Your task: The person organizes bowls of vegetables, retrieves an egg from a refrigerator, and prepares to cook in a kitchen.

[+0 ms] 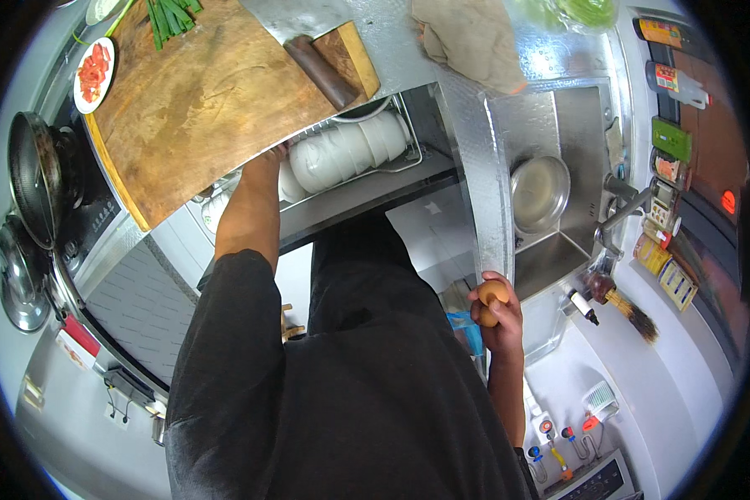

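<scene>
Two brown eggs (492, 292) rest in my right hand (502, 322), beside the front edge of the steel counter near the sink. My left hand (274, 154) reaches into the pulled-out drawer (362, 194), and the board's edge hides most of its fingers. White bowls (344, 153) stand nested on their sides in a wire rack (406, 164) in that drawer, just right of the hand. Over the drawer's far part juts a large wooden cutting board (212, 106). Whether the left fingers grip anything is hidden.
A cleaver (322, 72) lies on the board, near green onions (169, 19) and a plate of chopped red food (94, 75). A steel basin (540, 194) sits in the sink (578, 125). At left, a wok (34, 178) stands by the stove. A cloth (469, 40) lies on the counter.
</scene>
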{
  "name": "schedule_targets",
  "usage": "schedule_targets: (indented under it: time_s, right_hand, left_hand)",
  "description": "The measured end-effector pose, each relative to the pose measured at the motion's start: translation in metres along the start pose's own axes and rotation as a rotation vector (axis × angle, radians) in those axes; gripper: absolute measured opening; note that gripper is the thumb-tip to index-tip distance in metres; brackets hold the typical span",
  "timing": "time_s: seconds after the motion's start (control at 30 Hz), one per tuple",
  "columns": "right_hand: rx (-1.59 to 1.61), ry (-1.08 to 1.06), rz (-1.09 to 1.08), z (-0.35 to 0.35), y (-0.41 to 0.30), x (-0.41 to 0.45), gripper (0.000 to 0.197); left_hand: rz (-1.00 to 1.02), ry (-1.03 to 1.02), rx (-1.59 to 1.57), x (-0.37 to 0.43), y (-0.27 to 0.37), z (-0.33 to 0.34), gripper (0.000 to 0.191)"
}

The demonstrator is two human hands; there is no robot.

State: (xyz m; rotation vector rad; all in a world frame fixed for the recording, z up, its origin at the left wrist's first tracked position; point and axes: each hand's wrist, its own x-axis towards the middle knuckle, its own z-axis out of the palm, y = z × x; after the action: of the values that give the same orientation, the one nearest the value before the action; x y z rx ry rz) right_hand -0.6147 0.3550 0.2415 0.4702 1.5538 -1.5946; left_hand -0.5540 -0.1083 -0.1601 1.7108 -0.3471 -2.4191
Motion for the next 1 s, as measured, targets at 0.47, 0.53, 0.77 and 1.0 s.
schedule_targets:
  time_s: [0.47,0.53,0.77,1.0]
  right_hand:
    - [0.045,-0.243,-0.059,0.031,-0.010,0.022,0.051]
    - [0.047,-0.307,-0.065,0.040,-0.016,0.027,0.051]
    - [0.061,-0.425,-0.073,0.049,-0.028,0.034,0.050]
    - [0.068,-0.494,-0.175,0.045,-0.036,0.040,0.050]
  left_hand:
    - [0.095,0.423,0.178,-0.139,-0.020,0.009,0.015]
    - [0.093,0.371,0.179,-0.160,-0.027,-0.015,0.017]
    - [0.042,0.152,0.279,-0.266,-0.037,-0.021,0.029]
    - [0.023,0.027,0.331,-0.344,-0.033,-0.018,0.029]
